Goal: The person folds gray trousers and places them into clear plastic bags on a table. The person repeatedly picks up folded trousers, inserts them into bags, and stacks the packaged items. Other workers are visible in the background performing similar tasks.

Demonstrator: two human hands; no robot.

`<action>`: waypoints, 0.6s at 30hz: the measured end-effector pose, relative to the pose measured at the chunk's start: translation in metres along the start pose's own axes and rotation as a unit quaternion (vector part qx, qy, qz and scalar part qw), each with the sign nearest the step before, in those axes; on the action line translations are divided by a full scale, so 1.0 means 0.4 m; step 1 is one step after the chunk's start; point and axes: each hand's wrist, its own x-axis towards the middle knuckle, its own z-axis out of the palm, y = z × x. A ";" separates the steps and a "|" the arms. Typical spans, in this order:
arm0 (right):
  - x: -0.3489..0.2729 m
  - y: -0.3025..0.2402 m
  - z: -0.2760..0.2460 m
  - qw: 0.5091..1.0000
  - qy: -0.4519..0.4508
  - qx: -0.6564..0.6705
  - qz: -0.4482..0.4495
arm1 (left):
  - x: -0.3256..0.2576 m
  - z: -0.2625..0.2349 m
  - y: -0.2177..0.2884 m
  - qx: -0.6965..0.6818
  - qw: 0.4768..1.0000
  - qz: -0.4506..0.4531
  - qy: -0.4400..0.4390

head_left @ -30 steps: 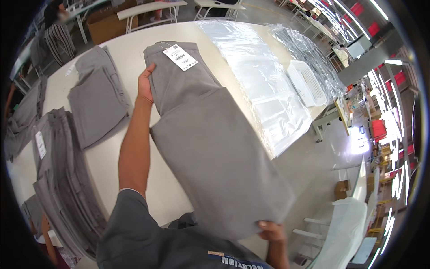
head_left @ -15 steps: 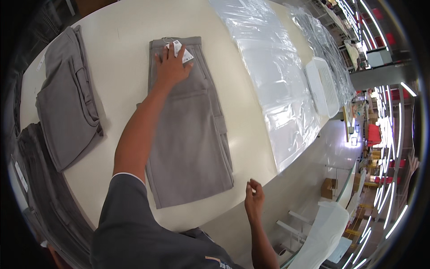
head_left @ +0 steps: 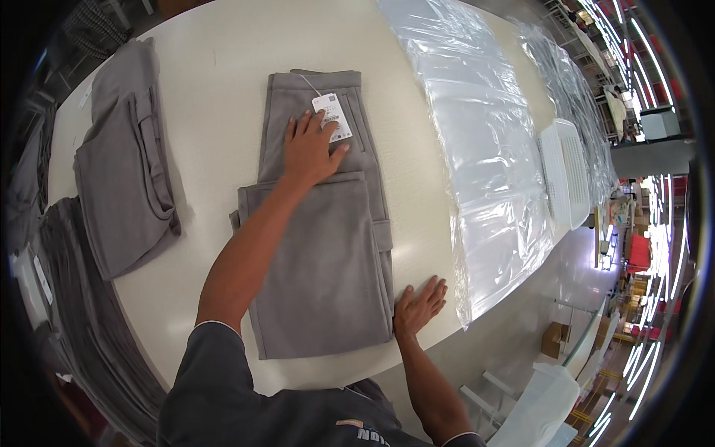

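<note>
A pair of grey trousers [head_left: 328,253] lies folded on the white table [head_left: 216,89], with a white paper tag [head_left: 333,117] near the waistband at the far end. My left hand [head_left: 309,149] presses flat on the trousers just below the tag, fingers spread, one fingertip on the tag. My right hand [head_left: 419,305] rests flat on the table, touching the near right edge of the folded cloth. Neither hand grips anything.
A second folded grey garment [head_left: 126,179] lies to the left. A stack of grey garments [head_left: 82,320] hangs at the table's near left edge. Clear plastic bags [head_left: 484,149] cover the right side of the table, with a white tray [head_left: 566,171] beyond.
The trousers were held up, then laid down and folded shorter on the table. My left hand stayed by the tag. My right hand came down from the air onto the table beside the cloth.
</note>
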 end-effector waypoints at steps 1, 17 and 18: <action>0.000 -0.002 -0.002 1.000 0.000 0.002 0.002 | -0.004 -0.012 0.001 -0.013 1.000 -0.004 0.002; -0.015 0.046 0.014 0.996 -0.070 -0.063 0.010 | -0.750 -0.391 0.163 -0.027 0.838 -0.528 -0.137; -0.016 0.043 0.021 0.995 -0.077 -0.056 -0.005 | -0.777 -0.382 0.174 -0.060 0.833 -0.540 -0.108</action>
